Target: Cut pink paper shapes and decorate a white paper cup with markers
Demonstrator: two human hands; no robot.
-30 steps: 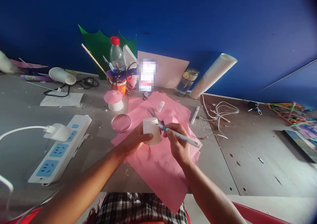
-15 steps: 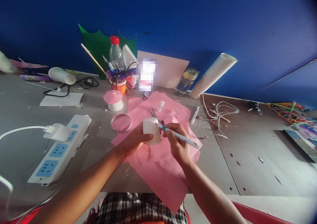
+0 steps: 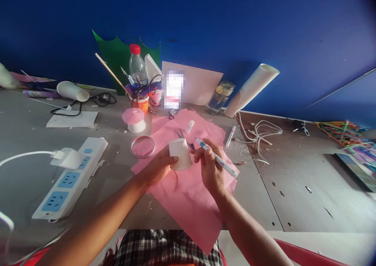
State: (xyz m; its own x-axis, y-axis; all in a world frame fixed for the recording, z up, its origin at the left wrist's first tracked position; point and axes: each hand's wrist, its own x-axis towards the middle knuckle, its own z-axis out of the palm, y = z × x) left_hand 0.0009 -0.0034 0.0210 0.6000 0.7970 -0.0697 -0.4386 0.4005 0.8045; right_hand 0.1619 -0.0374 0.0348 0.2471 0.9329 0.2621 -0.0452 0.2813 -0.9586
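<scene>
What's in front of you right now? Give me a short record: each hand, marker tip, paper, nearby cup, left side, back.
Left hand: holding white paper cup, narrower end up
Right hand: holding marker
Marker tip: apart from the cup
Paper: pink sheets beneath both hands
Nearby cup: pink-topped cup
Left side: power strip, charger plugged in
Back: tilted cup stack
</scene>
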